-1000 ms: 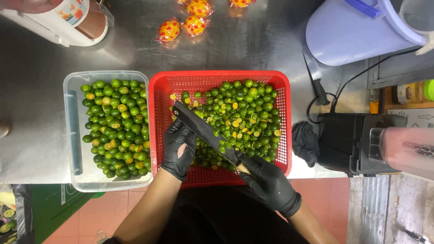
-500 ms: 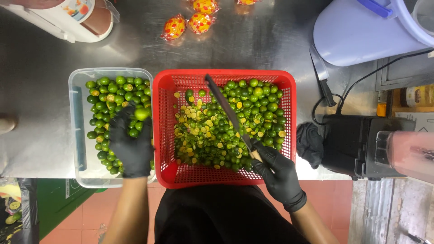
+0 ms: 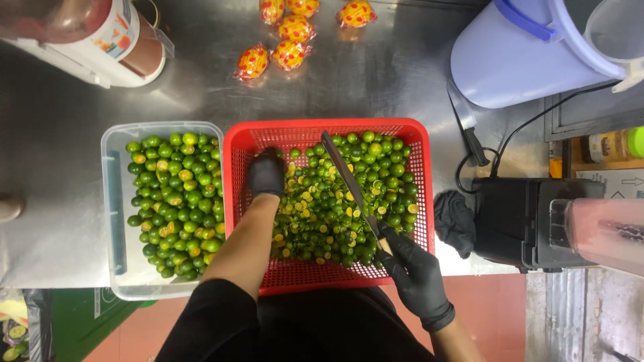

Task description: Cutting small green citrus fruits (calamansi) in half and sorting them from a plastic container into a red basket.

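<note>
Seen from above, a brushed steel counter (image 3: 376,80) holds a red basket (image 3: 416,134) of halved small green citrus (image 3: 322,214) beside a clear tub (image 3: 111,201) of whole ones. The black-gloved left hand (image 3: 267,173) rests curled among the fruit at the basket's far left; whether it grips anything cannot be told. The gloved right hand (image 3: 412,265) grips a long knife (image 3: 349,181) angled over the basket. A blender (image 3: 537,221) stands at the right, and red floor shows below.
</note>
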